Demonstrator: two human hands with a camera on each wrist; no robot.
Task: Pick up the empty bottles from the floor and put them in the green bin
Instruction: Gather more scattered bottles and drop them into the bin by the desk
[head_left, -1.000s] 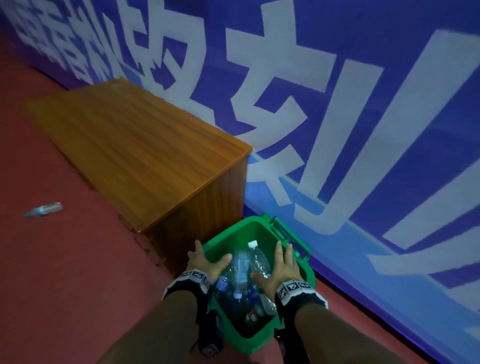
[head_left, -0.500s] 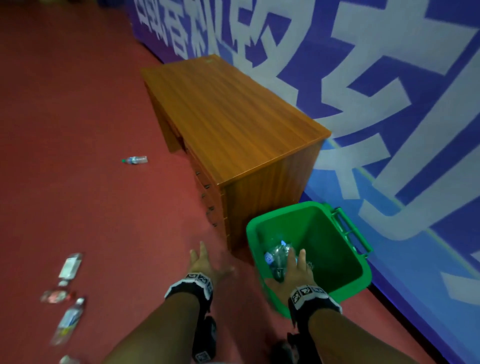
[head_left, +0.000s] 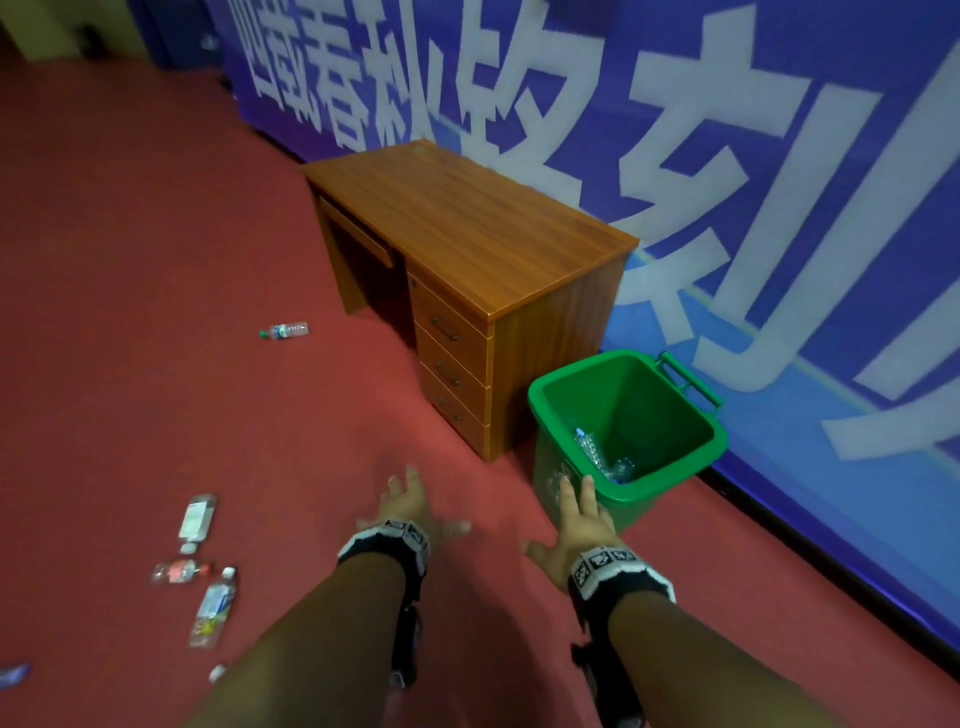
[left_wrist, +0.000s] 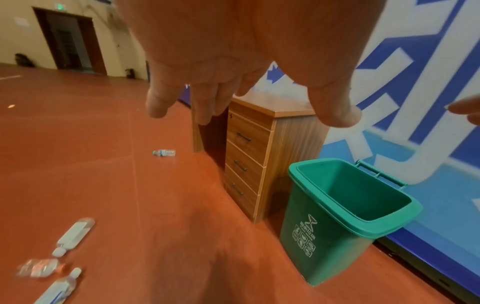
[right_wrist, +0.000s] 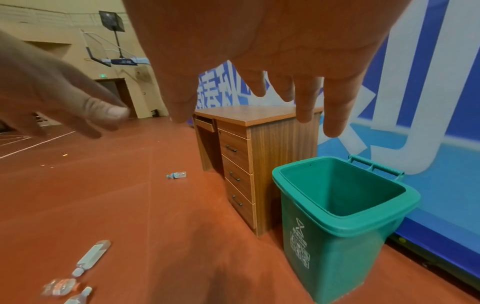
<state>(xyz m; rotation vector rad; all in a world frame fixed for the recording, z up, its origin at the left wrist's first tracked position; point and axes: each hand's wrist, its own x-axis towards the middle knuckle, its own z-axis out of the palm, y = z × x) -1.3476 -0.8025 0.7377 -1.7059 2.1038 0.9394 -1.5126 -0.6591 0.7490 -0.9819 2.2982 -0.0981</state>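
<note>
The green bin stands on the red floor beside a wooden desk, with clear bottles lying in its bottom. My right hand hovers in front of the bin's near rim, fingers spread and empty. To its left my left hand is stretched out flat over the floor, also empty. Three empty bottles lie at the lower left: a white-labelled one, a red-labelled one and a blue-labelled one. Another bottle lies farther off, left of the desk. The bin shows in both wrist views.
The wooden desk with drawers stands against a blue banner wall, just left of the bin. A small blue scrap and a white cap lie at the lower left edge. Open red floor stretches to the left.
Both hands have let go of the bottles over the bin and drawn back out of it. The view has pulled away and swung left, bringing the floor bottles into sight.
</note>
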